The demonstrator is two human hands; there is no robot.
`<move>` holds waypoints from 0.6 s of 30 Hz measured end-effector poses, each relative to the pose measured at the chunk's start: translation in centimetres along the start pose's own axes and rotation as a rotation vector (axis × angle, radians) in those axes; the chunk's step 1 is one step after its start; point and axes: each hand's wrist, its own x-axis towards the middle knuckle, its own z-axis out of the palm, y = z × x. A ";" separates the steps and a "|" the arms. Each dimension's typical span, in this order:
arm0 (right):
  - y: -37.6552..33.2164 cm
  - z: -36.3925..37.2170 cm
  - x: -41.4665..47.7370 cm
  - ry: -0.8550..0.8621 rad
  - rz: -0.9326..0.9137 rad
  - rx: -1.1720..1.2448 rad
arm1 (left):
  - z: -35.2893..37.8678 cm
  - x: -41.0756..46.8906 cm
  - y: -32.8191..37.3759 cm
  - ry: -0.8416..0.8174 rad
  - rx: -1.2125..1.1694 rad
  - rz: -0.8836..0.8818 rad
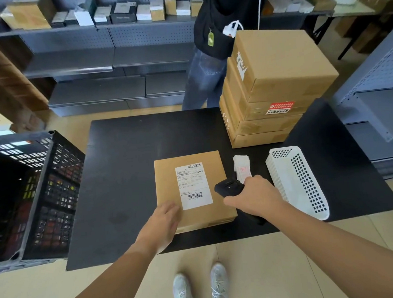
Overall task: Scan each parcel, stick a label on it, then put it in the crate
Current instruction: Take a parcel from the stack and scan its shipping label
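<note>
Black counter (pixel 127 164) in a storeroom, black crate (pixel 43 181) just beside its left edge. Parcel (pixel 167 183) flat at mid-counter, printed label up, near-left corner under the flat, straight-fingered left hand (pixel 165 220). Right hand (pixel 253 198) wrapped round a black scanner (pixel 229 187) at the parcel's right edge.

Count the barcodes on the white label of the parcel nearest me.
2. One barcode sits at the label's top right; the other lies near its bottom edge. Nothing covers the label.
</note>
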 end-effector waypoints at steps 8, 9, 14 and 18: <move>0.2 0.0 -0.1 -0.017 0.023 -0.017 | 0.3 0.0 -0.2 0.001 -0.005 -0.006; 0.2 0.1 -0.1 -0.021 0.023 -0.020 | 0.3 0.0 -0.2 0.000 -0.004 -0.004; 0.7 0.3 0.0 -0.030 -0.011 -0.050 | 0.3 0.0 -0.2 0.005 0.006 0.004; 1.9 1.1 0.5 0.010 0.000 -0.041 | 0.5 0.1 -0.5 0.011 0.016 0.009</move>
